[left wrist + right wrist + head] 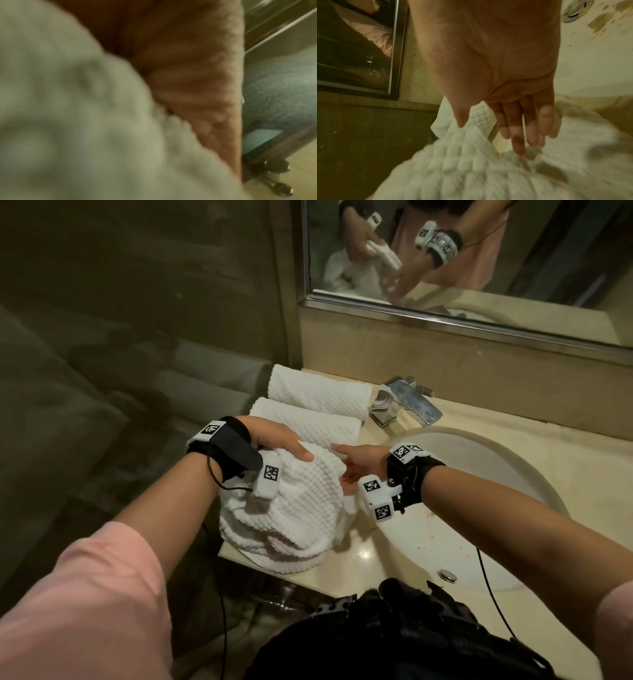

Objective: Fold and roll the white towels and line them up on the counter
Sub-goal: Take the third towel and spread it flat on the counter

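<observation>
So the fingers first: the left hand (pixel 274 436) lies on top of the loose towel (pixel 294 508), fingers (pixel 303 454) draped over its crown with the tips bent down into the cloth, more pressing than gripping as far as I can tell. The left wrist view is just blur and palm, no help. The right hand (pixel 363 462) comes in from the sink side with fingers (pixel 518 135) pretty much straight and together, the tips reaching into the towel's edge; I can't see anything pinched.

The towel itself is a rumpled mound at the near-left corner of the tabletop (pixel 363 559), one edge hanging slightly over the front.

Progress-wise: two rolled towels (pixel 308 419) already lie side by side behind the mound, touching each other, lined up along the left wall next to the faucet (pixel 407 402). So two done, I'd say, and this third one still needs flattening, folding, rolling, then lining up beside them. The sink (pixel 479 474) sits to the right.
</observation>
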Demonstrator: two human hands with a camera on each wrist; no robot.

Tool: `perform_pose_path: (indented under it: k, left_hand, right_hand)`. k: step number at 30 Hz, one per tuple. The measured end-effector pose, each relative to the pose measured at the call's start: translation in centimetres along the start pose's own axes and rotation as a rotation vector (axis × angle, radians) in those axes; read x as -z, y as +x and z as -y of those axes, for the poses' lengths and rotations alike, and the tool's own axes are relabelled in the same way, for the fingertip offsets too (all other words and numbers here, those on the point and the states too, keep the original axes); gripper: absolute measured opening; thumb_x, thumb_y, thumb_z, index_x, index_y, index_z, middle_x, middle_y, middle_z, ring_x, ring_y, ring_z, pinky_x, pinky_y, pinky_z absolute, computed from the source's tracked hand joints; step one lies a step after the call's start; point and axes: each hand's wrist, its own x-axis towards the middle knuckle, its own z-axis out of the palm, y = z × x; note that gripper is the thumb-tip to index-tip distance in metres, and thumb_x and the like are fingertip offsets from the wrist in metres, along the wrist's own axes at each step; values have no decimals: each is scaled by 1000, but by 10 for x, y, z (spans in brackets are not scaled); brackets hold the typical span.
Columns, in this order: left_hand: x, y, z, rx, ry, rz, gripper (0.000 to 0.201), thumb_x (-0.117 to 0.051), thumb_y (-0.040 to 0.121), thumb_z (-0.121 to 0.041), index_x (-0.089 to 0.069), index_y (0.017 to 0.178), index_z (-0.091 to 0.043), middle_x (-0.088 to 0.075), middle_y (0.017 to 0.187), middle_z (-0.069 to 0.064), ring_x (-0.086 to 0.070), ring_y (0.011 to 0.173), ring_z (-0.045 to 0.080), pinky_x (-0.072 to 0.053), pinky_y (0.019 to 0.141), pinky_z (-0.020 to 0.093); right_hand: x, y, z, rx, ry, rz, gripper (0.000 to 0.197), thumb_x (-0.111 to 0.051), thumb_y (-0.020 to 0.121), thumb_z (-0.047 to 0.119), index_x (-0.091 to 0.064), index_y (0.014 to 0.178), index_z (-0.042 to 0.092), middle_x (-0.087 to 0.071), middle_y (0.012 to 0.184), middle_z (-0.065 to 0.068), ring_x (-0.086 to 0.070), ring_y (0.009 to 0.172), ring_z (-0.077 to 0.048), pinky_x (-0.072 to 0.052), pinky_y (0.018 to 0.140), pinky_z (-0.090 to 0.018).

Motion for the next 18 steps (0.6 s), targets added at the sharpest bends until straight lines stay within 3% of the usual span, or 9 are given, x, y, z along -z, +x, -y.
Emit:
perform_pose_path:
  k: [3, 5, 7, 9, 10, 12, 13, 16, 18]
  left_hand:
    - [-16, -10, -6, -40, -84, 34, 37, -60, 91, -22, -60, 123, -3, -66, 120, 14, -65, 106, 24, -52, 94, 35]
    - [-24, -14, -7, -50, -125, 54, 39, -59, 91, -23, -59, 125, -3, -64, 122, 16, -67, 99, 23, -54, 90, 34]
    - [-31, -16, -6, -53, -163, 59, 41, -59, 90, -24, -58, 126, -3, -63, 124, 17, -67, 98, 24, -53, 92, 37]
    - [-40, -21, -4, -56, -239, 72, 35, -57, 92, -23, -61, 121, -3, -66, 119, 17, -69, 96, 25, -56, 87, 38]
    - [-46, -24, -3, -61, -271, 81, 31, -55, 94, -23, -64, 117, -4, -68, 115, 16, -70, 94, 24, -57, 84, 37]
    - [-59, -29, -1, -77, -290, 81, 30, -52, 96, -23, -64, 117, -5, -68, 116, 15, -68, 97, 24, -55, 89, 37]
    - [-67, -32, 0, -89, -290, 70, 31, -53, 96, -23, -63, 119, -5, -67, 118, 15, -68, 99, 24, -54, 91, 37]
    - [-90, -38, -1, -112, -312, 16, 34, -56, 94, -23, -60, 122, -4, -67, 117, 16, -69, 96, 25, -57, 83, 37]
    - [-109, -42, 0, -115, -319, -51, 44, -62, 90, -24, -56, 128, -3, -65, 120, 18, -68, 97, 27, -56, 85, 38]
  right_hand:
    - [-9, -15, -2, 143, -83, 210, 46, -50, 92, 56, -55, 122, 22, -70, 86, 1, -66, 69, -12, -52, 56, -24]
    - [-14, -27, -6, 207, -112, 291, 34, -45, 94, 55, -53, 120, 35, -68, 89, 4, -60, 74, -12, -47, 60, -24]
    - [-18, -37, -10, 238, -124, 308, 40, -41, 92, 62, -55, 112, 31, -58, 78, 2, -48, 65, -14, -40, 53, -22]
    - [-17, -41, -18, 219, -143, 339, 69, -43, 76, 81, -56, 101, 19, -52, 75, -2, -43, 63, -18, -38, 52, -23]
    - [-16, -44, -22, 204, -132, 339, 77, -42, 70, 87, -57, 97, 16, -54, 77, -4, -47, 67, -20, -41, 56, -24]
    - [-14, -49, -31, 208, -73, 317, 76, -28, 79, 82, -61, 95, 16, -65, 82, -1, -60, 73, -17, -48, 65, -25]
    - [-15, -56, -36, 220, -74, 315, 74, -25, 81, 79, -62, 102, 18, -69, 90, 0, -65, 80, -15, -51, 72, -26]
    - [-14, -80, -55, 309, -137, 322, 87, -53, 69, 79, -50, 130, 18, -60, 129, -11, -58, 118, -28, -44, 102, -42]
    - [-12, -97, -69, 332, -154, 330, 90, -75, 62, 65, -49, 130, 12, -60, 126, -14, -58, 115, -30, -43, 104, -46]
